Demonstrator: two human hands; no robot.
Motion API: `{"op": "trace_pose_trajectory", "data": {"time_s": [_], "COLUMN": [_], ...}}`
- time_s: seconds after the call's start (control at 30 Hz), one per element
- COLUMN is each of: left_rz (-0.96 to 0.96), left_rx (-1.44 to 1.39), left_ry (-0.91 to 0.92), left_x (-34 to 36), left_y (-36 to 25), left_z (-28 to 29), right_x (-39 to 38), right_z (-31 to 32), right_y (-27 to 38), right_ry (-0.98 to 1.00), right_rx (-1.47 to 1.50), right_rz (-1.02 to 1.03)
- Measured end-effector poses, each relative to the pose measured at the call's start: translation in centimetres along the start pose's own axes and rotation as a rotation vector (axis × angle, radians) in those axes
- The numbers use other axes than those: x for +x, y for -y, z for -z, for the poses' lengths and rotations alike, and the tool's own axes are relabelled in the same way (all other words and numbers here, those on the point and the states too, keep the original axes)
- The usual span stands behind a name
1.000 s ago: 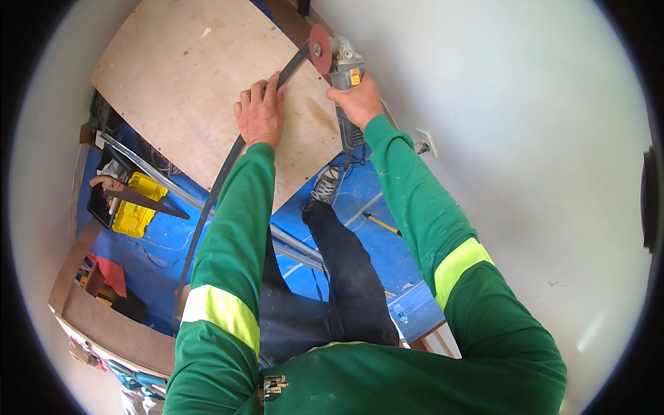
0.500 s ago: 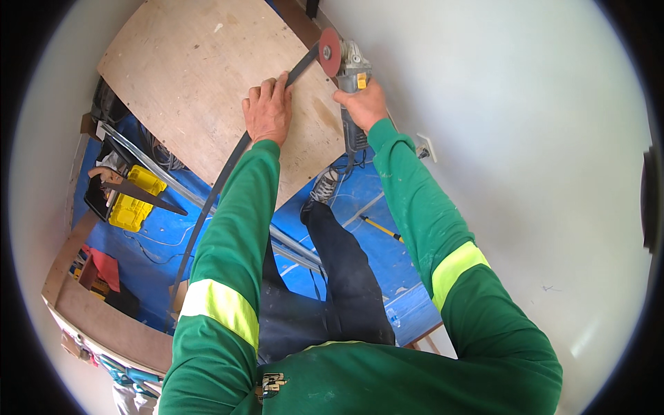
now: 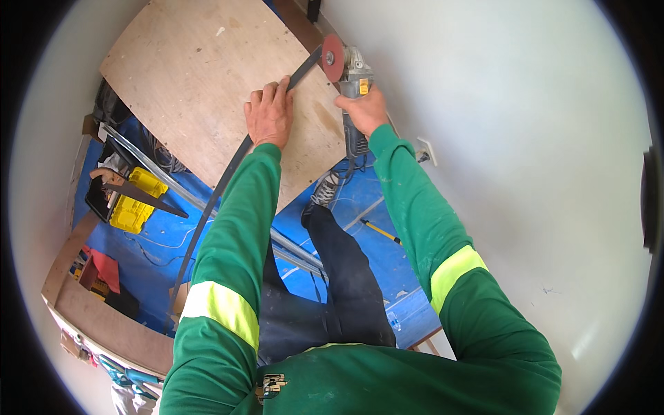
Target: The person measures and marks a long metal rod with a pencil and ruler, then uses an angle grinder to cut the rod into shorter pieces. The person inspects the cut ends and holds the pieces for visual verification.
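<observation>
My right hand [image 3: 366, 109] is wrapped round the grey body of an angle grinder [image 3: 356, 135] with a yellow switch. Its reddish disc [image 3: 333, 58] stands right beside the far end of a long dark metal bar [image 3: 225, 181]; whether they touch I cannot tell. My left hand [image 3: 270, 114] grips this bar with the fingers bent over it, holding it down on a plywood sheet [image 3: 207, 76]. From there the bar slants back past my left forearm toward the lower left.
A hand saw [image 3: 142, 194] lies across an open yellow toolbox [image 3: 131, 207] on the blue floor covering [image 3: 207, 243]. Long metal profiles [image 3: 166, 173] run under the plywood. A white wall [image 3: 512, 138] with a socket [image 3: 426, 152] rises close on my right. The grinder's cord hangs near my shoe [image 3: 322, 190].
The whole view has shifted very slightly. Both hands keep their grips, and the grinder's disc stays at the end of the bar.
</observation>
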State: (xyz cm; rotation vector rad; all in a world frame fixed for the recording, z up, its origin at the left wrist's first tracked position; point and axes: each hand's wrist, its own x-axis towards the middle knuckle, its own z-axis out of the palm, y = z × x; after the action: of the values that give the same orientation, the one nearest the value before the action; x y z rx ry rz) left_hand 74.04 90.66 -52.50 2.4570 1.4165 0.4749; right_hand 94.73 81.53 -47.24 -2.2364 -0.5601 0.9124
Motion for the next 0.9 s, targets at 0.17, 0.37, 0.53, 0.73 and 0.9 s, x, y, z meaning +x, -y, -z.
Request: {"op": "trace_pose_trajectory", "data": {"time_s": [0.17, 0.37, 0.53, 0.73, 0.9], "left_rz": [-0.001, 0.005, 0.016, 0.022, 0.017], "left_rx": [0.007, 0.010, 0.012, 0.007, 0.005], "left_ry": [0.000, 0.013, 0.043, 0.052, 0.043], "left_x": [-0.05, -0.13, -0.28, -0.47, -0.53], "left_y": [0.02, -0.22, -0.27, -0.28, -0.35], "left_z": [-0.13, 0.00, 0.08, 0.08, 0.15], "right_x": [0.08, -0.02, -0.12, -0.10, -0.07], "right_z": [-0.16, -0.07, -0.15, -0.05, -0.11], "right_y": [-0.10, 0.04, 0.19, 0.30, 0.12], "right_ry": [-0.002, 0.008, -0.010, -0.014, -0.020], "right_rx": [0.001, 0.016, 0.040, 0.014, 0.001], "right_rz": [-0.019, 0.010, 0.044, 0.036, 0.037]}}
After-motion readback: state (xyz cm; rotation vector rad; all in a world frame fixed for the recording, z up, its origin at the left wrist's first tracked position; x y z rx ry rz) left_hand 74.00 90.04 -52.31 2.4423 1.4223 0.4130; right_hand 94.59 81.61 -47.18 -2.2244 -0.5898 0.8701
